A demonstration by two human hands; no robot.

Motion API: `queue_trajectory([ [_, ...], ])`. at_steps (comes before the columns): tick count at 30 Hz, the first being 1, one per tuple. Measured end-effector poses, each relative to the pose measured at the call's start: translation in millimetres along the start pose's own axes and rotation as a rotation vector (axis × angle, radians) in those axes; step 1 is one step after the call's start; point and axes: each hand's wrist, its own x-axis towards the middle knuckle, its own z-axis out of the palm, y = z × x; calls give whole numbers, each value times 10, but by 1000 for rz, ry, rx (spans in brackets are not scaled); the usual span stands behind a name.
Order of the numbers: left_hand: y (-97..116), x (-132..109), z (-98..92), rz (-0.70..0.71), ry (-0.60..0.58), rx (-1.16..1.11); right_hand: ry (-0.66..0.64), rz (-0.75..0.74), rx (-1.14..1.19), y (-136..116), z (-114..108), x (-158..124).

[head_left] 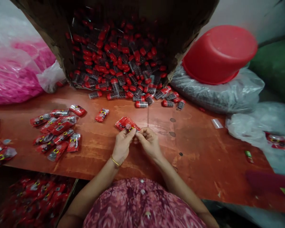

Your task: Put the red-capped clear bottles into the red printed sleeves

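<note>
Both hands meet over the middle of the table around a flat red printed wrapper [127, 123]. My left hand [123, 144], with a gold bangle at the wrist, pinches it between thumb and fingers. At its near right edge, the thumb and fingertips of my right hand [149, 142] are pressed together on the same wrapper. Whether anything is inside the wrapper cannot be seen. A single red wrapped packet [102, 115] lies just left of it. Farther left is a loose pile of similar filled packets [58, 128].
An open cardboard box [59, 63] on its side spills red-capped clear containers [114, 84] onto the table [161, 171]. To the right, a red tub [218, 57] rests upside down on a plastic bag [211, 95]. Pink-filled bags [16, 72] stand left; more packets [35, 196] lie below the edge.
</note>
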Motion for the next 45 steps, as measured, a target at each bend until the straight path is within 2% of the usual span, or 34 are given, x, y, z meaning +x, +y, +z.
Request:
queue_trajectory([
  [2, 122, 63, -103, 65, 80, -58, -24, -86, -222, 24, -40, 216],
  [4, 303, 147, -282, 161, 213, -152, 7, -176, -536, 31, -130, 510],
  [7, 554, 253, -589, 385, 436, -324, 77, -272, -934, 49, -273, 974],
  [9, 619, 279, -706, 445, 487, -361, 54, -272, -1095, 83, -322, 1178],
  [11, 581, 274, -702, 381, 475, -259, 35, -243, -1197, 129, -330, 1235],
  [14, 425, 268, -547, 326, 369, 184, 34, -225, -1255, 188, -322, 1072],
  [17, 302, 340, -434, 470, 210, 743, 35, -242, -1238, 241, -368, 777],
  [19, 265, 419, -443, 525, 165, 1002, 48, -267, -1212, 288, -429, 595],
  [24, 236, 534, -535, 516, 176, 1331, 151, -359, -1129, 379, -540, 299],
  [28, 226, 486, -511, 521, 206, 1478, 197, -463, -938, 298, -425, 158],
  [31, 227, 387, -459, 636, 267, 1450, 137, -409, -678, 189, -203, 97],
  [35, 215, 207, -353, 819, 231, 1369, 22, -165, -224, 86, 110, 124],
  [38, 191, 99, -278, 814, 213, 1202, 62, -94, -28, 63, 213, 175],
  [40, 175, 46, -245, 696, 212, 969, 105, -107, -34, 64, 209, 180],
  [45, 150, -61, -212, 128, 33, 428, 169, -164, -162, 63, 152, 89],
])
